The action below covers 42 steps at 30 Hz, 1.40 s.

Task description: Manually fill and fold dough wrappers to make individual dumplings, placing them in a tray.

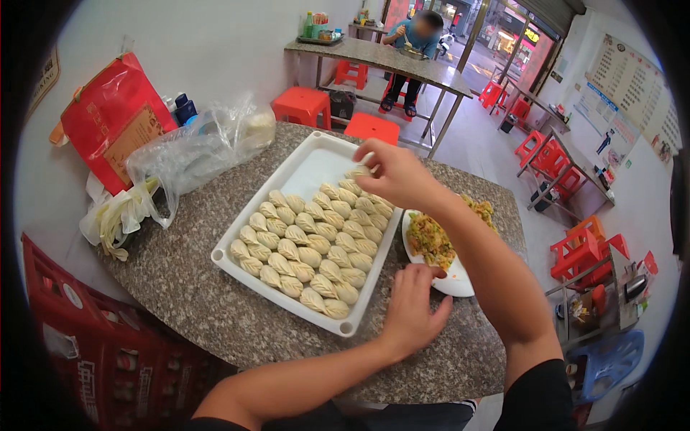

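Note:
A white plastic tray (237,278) holds rows of pleated, leaf-shaped dumplings (309,257). Over its far right part, my right hand (394,171) is open, thumb and fingers curved apart around a dumpling (356,172) at the end of the rows. Whether the fingertips touch that dumpling is hard to see. My left hand (415,309) is open beside the tray's near right side, its fingertips by the rim of a white plate (454,286). On that plate lies a chopped yellow, green and orange filling (431,238), partly hidden by my right forearm.
The speckled stone table (194,269) carries a red paper bag (108,118), a clear plastic bag (208,147) and leafy scraps (122,212) at left. Red crates (115,359) stand below left. Beyond are red stools (302,106) and a person (417,36) eating at another table (374,57).

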{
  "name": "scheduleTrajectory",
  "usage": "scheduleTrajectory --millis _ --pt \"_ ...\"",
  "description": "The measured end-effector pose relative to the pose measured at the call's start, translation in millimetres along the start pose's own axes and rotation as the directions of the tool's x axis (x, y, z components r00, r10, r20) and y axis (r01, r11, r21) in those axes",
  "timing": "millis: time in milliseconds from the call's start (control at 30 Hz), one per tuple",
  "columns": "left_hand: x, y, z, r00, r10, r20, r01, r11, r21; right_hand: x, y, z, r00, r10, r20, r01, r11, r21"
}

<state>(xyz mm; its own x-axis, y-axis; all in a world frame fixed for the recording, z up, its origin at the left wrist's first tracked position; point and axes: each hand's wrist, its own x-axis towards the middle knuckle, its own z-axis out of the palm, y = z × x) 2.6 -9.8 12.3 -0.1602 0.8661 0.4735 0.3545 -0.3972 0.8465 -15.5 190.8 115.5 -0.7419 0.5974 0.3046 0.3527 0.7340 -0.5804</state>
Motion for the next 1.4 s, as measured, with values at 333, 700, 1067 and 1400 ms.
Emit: scheduleTrajectory --millis 333,700,1067,1400 --pt "-3 -2 0 0.997 -0.067 0.049 0.066 0.998 0.004 67 18 38 0.943 0.132 0.307 -0.06 0.971 -0.232" --pt "-5 -5 4 0.995 -0.078 0.07 0.077 0.997 0.02 39 7 43 0.992 0.114 0.048 -0.095 0.948 -0.303" --pt "-4 -4 5 0.986 -0.123 0.113 0.12 0.992 0.034 43 3 51 1.0 0.021 0.015 -0.013 0.905 -0.426" --pt "-14 2 8 0.997 -0.061 0.055 0.058 0.997 0.043 118 -143 118 0.788 -0.614 -0.049 0.606 0.787 -0.115"
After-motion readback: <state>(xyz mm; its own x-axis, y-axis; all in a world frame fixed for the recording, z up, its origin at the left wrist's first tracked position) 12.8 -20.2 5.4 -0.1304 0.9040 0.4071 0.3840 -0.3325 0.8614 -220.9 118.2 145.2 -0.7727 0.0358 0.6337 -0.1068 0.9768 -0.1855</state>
